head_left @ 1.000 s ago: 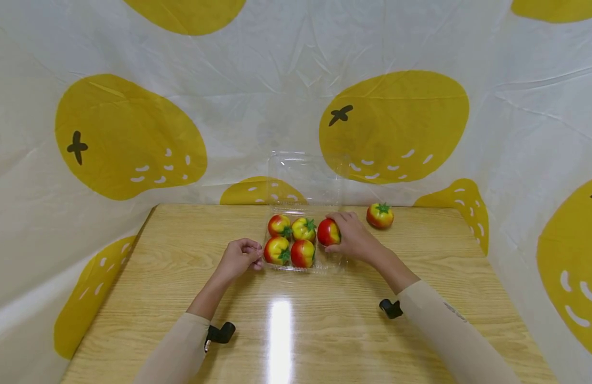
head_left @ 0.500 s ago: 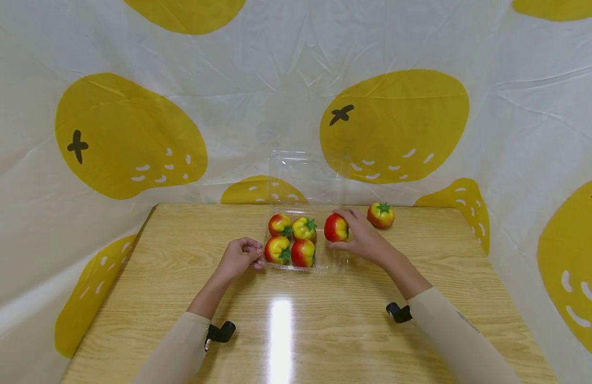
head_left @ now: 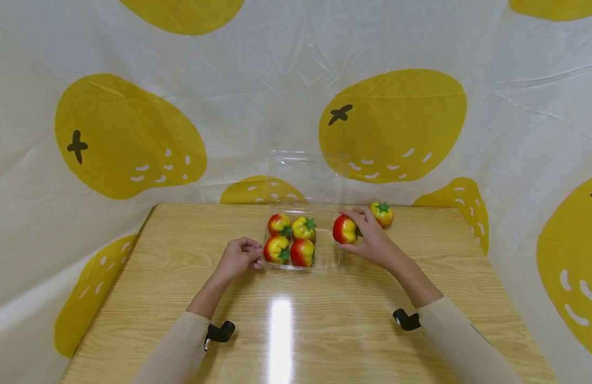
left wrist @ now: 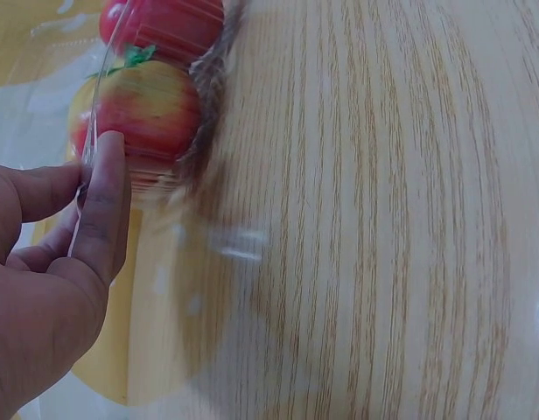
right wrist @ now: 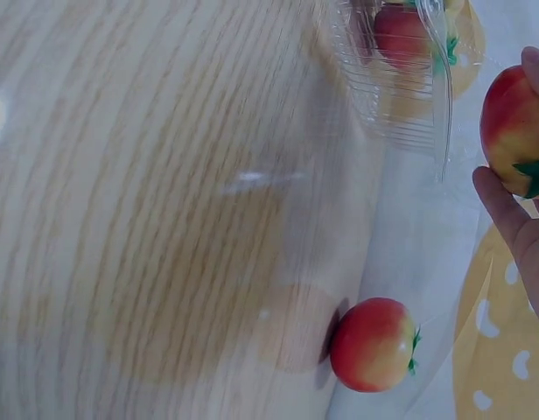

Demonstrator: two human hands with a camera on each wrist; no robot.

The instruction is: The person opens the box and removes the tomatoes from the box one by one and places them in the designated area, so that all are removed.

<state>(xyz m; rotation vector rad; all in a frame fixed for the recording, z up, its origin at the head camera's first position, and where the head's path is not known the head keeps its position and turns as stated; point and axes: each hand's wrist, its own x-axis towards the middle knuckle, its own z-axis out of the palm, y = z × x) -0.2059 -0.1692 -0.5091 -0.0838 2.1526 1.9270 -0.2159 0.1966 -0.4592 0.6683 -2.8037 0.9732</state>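
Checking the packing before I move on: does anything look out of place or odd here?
One tomato sits loose on the table, right of the clear box. The right hand holds another beside the box, whose right third is bare. Nothing is spilled or damaged.

Left hand [head_left: 239, 257] rests with fingers curled; right hand [head_left: 373, 240] reaches forward, its fingers curled in a grip

The clear plastic clamshell tray [head_left: 330, 260] has its left two-thirds filled by four red-and-yellow toy tomatoes [head_left: 291, 241], leaving only its right-hand column bare, with the raised transparent lid [head_left: 305, 178] standing as a wall along its far edge. The left hand [head_left: 238, 258] blocks the tray's left rim, and the right hand [head_left: 373, 242], gripping a red toy tomato [head_left: 344, 229], stands just off the right rim. A loose red-and-yellow tomato [head_left: 382, 214] sits just behind that hand near the wooden table's [head_left: 325, 330] far edge, while the table's near half lies open to either side.
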